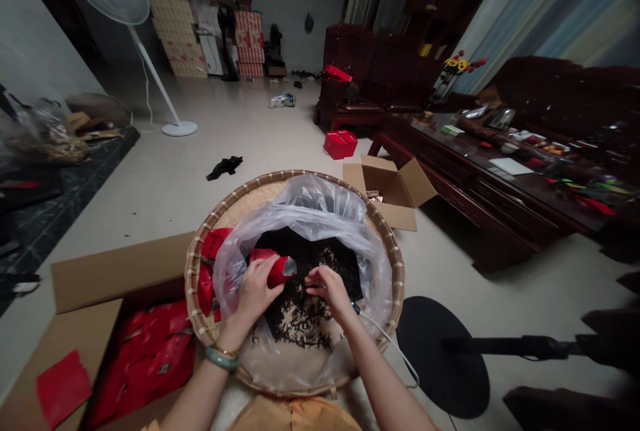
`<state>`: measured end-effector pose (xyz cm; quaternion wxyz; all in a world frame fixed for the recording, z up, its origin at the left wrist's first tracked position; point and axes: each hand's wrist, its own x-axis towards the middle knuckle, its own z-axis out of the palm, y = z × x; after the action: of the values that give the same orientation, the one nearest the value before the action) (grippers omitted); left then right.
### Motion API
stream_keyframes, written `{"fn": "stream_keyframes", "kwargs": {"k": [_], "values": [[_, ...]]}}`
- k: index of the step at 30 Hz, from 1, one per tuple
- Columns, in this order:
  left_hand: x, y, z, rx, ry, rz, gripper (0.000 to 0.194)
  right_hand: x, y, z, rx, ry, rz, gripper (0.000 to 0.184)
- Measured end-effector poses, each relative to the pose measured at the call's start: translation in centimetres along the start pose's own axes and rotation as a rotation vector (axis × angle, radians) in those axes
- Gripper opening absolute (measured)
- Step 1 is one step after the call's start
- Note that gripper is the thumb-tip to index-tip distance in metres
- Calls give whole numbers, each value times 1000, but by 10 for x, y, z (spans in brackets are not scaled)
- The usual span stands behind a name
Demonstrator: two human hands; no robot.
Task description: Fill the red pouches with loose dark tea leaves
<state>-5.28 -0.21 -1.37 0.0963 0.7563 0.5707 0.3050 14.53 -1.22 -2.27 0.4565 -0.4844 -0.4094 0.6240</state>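
Orange clothing [295, 414] fills our lap, right against the round woven basket [191, 271]. Our left hand [257, 284] (the one with a pale green bangle [221, 358] at the wrist) has thumb and fingers clamped round a red packet [281, 272], its silvery end pointing rightward. We hold it over dark, shredded leaves [300, 311] inside a clear plastic bag [320, 211] lining the basket. Our right hand [327, 284] is just beside the packet, fingers curled; whether their tips meet or pinch anything, we cannot tell. To our left, more red packets [155, 344] lie in a cardboard box [125, 268].
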Motion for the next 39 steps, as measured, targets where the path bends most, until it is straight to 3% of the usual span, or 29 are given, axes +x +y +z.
{"fn": "stream_keyframes", "kwargs": {"k": [2,5,7,10,15,19,23,27,30,35,37,39], "values": [[2,-3,-1,-27,54,-25,54,-4,12,-13,-283,12,11,34],[4,-5,-1,-49,114,-42,50,-9,30,-29,-685,44,-189,25],[5,-7,1,-58,143,-55,50,-7,37,-36,-845,99,-294,31],[5,-8,3,-65,157,-62,50,9,38,-41,-990,148,-319,49],[5,-9,2,-76,164,-68,49,51,28,-19,-1231,-24,-318,98],[4,-8,-1,-90,163,-63,48,64,21,12,-1425,-159,-393,106],[4,-11,-2,-85,171,-51,46,48,23,26,-1464,-226,-542,89],[5,-10,1,-63,162,-59,46,33,29,24,-1498,-210,-611,64],[6,-9,1,-72,154,-44,45,35,30,18,-1509,-217,-646,57],[4,-8,-1,-85,154,-54,45,47,32,4,-1431,-333,-678,38],[3,-8,-1,-92,149,-62,45,50,31,1,-1279,-272,-644,33],[4,-8,0,-98,147,-63,45,52,30,0,-1032,-125,-561,25]]}}
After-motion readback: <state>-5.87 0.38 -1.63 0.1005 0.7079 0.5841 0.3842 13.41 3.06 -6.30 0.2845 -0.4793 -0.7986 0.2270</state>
